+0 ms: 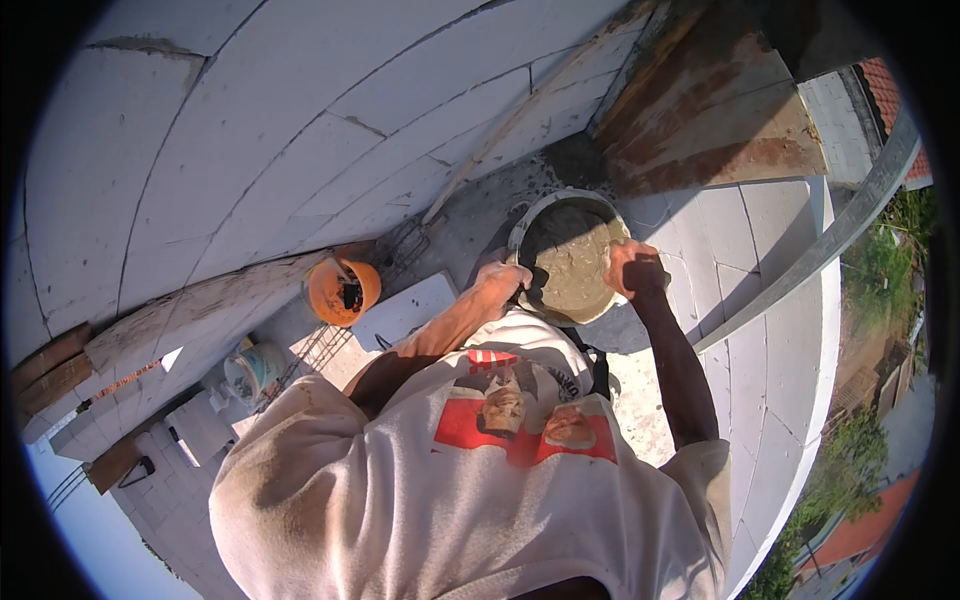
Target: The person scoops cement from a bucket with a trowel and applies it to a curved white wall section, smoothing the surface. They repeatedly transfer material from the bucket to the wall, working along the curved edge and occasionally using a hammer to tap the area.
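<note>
In front of my body is a round white bucket (553, 203) with wet grey mortar (575, 255) inside. My left hand (503, 281) is closed on the left side of its rim. On the opposite side, my right hand (634, 268) grips the rim with the fingers curled over the edge. Part of the mortar lies in shadow. The bucket's underside is hidden, so I cannot tell whether it rests on the floor.
Pale block walls rise at left and right. An orange bucket (343, 291) stands left, beside a white block (408, 312). Further back left is a pale tub (254, 370). A stained wooden board (710, 115) leans far right, and a long metal strip (830, 243) curves along the right wall.
</note>
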Demonstrator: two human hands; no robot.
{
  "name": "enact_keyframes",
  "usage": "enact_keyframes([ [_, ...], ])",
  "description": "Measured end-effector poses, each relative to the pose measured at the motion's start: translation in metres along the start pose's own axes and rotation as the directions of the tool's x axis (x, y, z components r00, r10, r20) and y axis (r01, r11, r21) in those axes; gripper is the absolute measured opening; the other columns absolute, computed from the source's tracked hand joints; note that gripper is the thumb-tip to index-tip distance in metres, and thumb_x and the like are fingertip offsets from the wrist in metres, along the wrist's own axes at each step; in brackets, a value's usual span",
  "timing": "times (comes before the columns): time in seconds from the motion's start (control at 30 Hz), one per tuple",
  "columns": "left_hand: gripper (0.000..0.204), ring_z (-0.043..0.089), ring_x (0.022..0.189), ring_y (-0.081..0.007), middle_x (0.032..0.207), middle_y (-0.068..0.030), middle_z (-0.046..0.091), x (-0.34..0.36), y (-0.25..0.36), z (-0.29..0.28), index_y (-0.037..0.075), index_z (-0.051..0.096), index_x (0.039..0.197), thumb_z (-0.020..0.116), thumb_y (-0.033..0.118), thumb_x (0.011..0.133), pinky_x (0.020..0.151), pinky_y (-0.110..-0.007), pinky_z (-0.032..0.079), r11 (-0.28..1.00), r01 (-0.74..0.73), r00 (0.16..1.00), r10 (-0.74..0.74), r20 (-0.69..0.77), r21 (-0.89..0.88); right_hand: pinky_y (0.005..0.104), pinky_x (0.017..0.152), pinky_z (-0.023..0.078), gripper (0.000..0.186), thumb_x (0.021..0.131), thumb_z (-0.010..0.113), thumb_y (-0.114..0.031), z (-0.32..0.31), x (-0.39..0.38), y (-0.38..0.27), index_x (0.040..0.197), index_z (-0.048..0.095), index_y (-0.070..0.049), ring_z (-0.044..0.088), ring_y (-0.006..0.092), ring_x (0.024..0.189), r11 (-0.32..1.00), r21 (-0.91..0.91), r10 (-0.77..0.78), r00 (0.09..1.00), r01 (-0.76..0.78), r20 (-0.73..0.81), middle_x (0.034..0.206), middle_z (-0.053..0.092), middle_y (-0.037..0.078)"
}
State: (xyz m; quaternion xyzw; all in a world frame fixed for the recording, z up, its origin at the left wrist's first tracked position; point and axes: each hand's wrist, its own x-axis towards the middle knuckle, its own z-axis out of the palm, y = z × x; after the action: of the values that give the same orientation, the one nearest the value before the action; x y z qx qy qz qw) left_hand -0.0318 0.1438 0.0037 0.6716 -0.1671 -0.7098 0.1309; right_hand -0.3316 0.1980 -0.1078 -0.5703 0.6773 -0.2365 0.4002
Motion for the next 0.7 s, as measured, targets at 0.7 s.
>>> enact_keyframes([
  [0.7,0.009,0.051,0.073,-0.018,0.079,-0.006,0.055,0.017,-0.012,-0.021,0.005,0.064,0.075,0.067,0.002,0.067,0.06,-0.032,0.043,0.975,0.075,0.997,-0.077,-0.002,-0.209,0.0416,0.066,0.053,0.034,0.082,0.076,-0.036,-0.056,-0.018,-0.117,0.085,0.07,-0.003,0.068,0.0347,0.071,0.946,-0.305,-0.031,0.97,0.106,0.241,0.074,0.067,0.018],
])
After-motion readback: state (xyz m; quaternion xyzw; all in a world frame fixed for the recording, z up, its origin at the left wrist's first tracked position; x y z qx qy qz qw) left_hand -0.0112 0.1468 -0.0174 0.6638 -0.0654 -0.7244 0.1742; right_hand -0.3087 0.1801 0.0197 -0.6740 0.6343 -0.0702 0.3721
